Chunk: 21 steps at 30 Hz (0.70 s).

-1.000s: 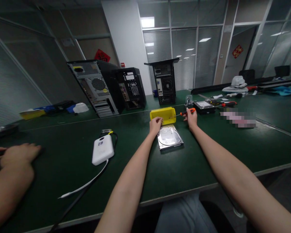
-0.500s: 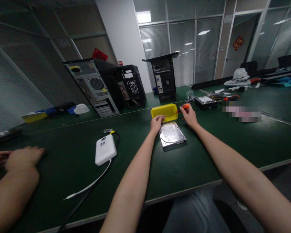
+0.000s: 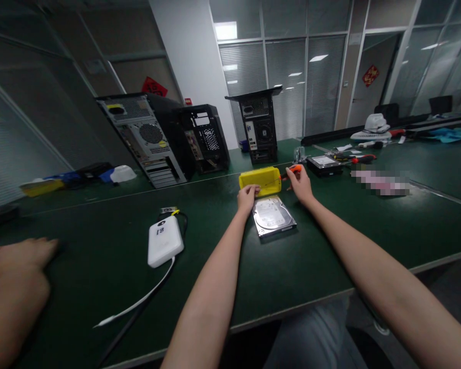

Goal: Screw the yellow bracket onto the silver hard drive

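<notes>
A yellow box (image 3: 267,179) stands tilted up on the green table, just behind a silver hard drive (image 3: 272,215) that lies flat. My left hand (image 3: 248,197) has its fingers closed on the box's near left edge. In my right hand (image 3: 300,185), at the right side of the box, is an orange-handled screwdriver (image 3: 295,169); its thin shaft points left across the box.
Left of my arms lies a white power bank (image 3: 165,241) with cables. Computer cases (image 3: 151,136) stand at the back. Another hard drive (image 3: 325,164) and tools (image 3: 363,159) lie right. Another person's arm (image 3: 17,292) rests at the far left.
The view has shifted slightly. The other person's arm has moved a little further left. My hands stay at the yellow box with almost no visible change.
</notes>
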Motion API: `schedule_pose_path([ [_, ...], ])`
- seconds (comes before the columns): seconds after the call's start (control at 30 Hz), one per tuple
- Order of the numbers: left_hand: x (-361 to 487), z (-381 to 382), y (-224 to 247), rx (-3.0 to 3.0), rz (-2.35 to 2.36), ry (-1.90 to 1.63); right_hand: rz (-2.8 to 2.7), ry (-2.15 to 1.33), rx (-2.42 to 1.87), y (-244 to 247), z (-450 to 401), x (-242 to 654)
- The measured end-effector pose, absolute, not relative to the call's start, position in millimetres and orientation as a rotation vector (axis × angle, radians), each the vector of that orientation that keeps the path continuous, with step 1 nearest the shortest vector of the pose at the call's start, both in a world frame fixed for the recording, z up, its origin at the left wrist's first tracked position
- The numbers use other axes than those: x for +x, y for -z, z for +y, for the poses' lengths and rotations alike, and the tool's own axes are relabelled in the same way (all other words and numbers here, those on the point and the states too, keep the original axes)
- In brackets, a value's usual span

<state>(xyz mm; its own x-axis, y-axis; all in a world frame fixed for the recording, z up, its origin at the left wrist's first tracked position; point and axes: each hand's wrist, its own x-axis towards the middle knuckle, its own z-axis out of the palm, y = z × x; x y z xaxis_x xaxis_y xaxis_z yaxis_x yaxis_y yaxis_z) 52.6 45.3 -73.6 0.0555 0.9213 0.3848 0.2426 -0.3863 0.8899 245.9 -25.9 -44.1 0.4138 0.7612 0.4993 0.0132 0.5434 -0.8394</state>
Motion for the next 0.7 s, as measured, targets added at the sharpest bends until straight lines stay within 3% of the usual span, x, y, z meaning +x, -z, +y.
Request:
schedule_pose_path([
  [0.7,54.1,40.1,73.5,1.786,1.107,-1.303,-0.890,-0.693,-0.797,42.3,-14.3,250.2],
])
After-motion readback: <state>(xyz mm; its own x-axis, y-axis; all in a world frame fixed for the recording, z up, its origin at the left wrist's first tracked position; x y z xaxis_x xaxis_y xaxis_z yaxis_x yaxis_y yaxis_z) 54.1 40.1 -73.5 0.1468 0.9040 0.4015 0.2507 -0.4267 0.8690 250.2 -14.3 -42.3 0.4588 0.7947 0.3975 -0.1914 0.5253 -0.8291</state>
